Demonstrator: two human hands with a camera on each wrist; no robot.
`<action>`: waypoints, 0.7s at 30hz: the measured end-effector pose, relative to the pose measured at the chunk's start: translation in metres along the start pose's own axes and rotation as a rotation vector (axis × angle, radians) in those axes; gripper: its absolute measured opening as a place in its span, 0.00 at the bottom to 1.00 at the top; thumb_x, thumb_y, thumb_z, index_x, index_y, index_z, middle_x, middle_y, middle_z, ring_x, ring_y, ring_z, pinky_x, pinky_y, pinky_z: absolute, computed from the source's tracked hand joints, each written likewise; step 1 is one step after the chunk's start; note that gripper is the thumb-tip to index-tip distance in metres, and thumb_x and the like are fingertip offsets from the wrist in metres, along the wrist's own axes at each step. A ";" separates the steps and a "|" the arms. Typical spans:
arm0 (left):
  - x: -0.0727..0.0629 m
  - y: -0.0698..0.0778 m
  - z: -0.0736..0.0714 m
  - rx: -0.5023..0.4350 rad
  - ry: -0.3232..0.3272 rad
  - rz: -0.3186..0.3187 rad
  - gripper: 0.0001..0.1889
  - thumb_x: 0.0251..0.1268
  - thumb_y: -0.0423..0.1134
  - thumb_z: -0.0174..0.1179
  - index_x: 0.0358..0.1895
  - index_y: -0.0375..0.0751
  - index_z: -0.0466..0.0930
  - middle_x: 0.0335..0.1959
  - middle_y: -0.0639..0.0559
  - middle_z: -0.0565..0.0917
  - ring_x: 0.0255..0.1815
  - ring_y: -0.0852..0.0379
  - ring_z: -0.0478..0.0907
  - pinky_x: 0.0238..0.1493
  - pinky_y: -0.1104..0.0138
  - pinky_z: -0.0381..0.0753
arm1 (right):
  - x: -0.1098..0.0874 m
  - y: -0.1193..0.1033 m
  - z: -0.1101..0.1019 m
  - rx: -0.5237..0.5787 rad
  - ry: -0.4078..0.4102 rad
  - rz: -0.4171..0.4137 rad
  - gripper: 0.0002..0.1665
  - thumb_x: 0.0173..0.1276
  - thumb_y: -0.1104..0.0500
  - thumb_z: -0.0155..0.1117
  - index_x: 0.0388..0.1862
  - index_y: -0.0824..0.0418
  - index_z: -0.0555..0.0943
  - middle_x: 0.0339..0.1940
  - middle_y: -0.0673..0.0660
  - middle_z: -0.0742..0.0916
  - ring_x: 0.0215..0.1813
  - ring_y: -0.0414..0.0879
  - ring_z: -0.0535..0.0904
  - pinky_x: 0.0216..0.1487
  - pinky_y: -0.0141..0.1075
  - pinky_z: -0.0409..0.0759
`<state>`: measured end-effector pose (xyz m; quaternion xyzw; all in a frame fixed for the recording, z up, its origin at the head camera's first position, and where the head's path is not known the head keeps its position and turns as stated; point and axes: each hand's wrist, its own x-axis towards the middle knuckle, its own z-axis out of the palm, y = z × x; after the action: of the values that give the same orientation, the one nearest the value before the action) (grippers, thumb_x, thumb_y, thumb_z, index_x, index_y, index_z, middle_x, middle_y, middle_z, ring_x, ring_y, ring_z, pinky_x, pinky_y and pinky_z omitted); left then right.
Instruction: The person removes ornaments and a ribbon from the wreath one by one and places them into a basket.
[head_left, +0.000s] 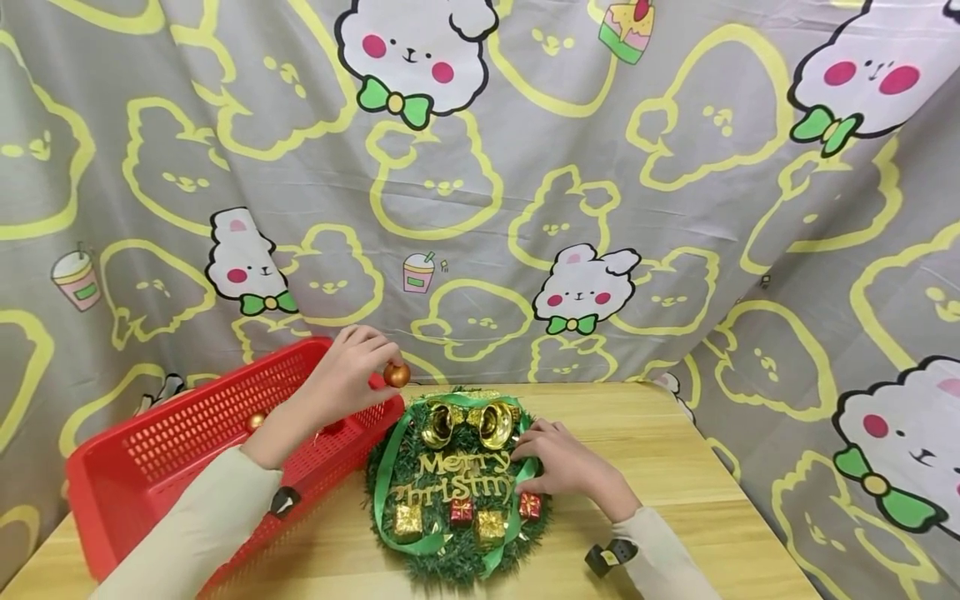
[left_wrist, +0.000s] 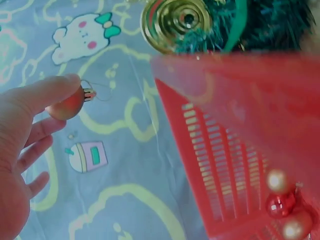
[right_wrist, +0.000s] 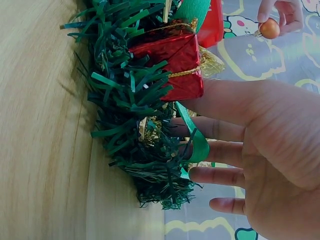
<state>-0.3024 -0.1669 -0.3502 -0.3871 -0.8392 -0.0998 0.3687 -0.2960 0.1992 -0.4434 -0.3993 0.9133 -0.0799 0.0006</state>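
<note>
A Christmas wreath (head_left: 465,433) of green tinsel lies on the table, with gold bells (head_left: 495,423), "Merry Christmas" lettering, green ribbon and small gift boxes on it. My left hand (head_left: 358,371) pinches a matte copper-orange bauble (head_left: 397,375) between thumb and fingers, above the basket's far right corner. In the left wrist view the bauble's gold cap and a thin string loop show. At the wreath's right edge, my right hand (head_left: 562,458) touches the greenery with fairly straight fingers. Its thumb lies beside a red gift box (right_wrist: 182,67), and some fingertips are hidden in the ribbon and tinsel.
A red plastic basket (head_left: 97,500) with slotted walls stands on the left of the wooden table (head_left: 637,417). Inside it lie several baubles, among them a shiny red one (left_wrist: 280,204). A grey patterned curtain (head_left: 480,167) hangs behind the table and along its sides.
</note>
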 end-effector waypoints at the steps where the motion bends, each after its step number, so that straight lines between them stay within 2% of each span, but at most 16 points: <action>1: -0.001 -0.002 -0.001 0.008 0.001 -0.002 0.23 0.34 0.36 0.85 0.33 0.46 0.78 0.32 0.54 0.83 0.46 0.47 0.76 0.55 0.47 0.73 | 0.000 0.000 0.000 0.000 0.001 0.000 0.28 0.60 0.40 0.75 0.55 0.53 0.87 0.55 0.51 0.87 0.58 0.48 0.74 0.58 0.50 0.71; 12: -0.012 -0.023 -0.011 0.091 0.008 0.017 0.24 0.33 0.36 0.85 0.34 0.43 0.79 0.34 0.50 0.84 0.45 0.44 0.76 0.54 0.46 0.72 | -0.001 0.000 0.000 0.004 -0.006 0.008 0.28 0.60 0.40 0.75 0.55 0.53 0.87 0.56 0.51 0.87 0.58 0.48 0.74 0.57 0.49 0.71; 21: -0.028 -0.048 -0.022 0.141 -0.014 -0.020 0.23 0.35 0.35 0.83 0.37 0.41 0.80 0.35 0.47 0.85 0.45 0.43 0.75 0.54 0.43 0.71 | -0.001 0.000 0.002 0.012 -0.008 0.020 0.28 0.60 0.41 0.75 0.55 0.53 0.87 0.57 0.51 0.87 0.58 0.48 0.73 0.58 0.50 0.70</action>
<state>-0.3131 -0.2258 -0.3483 -0.3524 -0.8506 -0.0416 0.3880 -0.2956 0.1998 -0.4457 -0.3904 0.9168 -0.0839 0.0077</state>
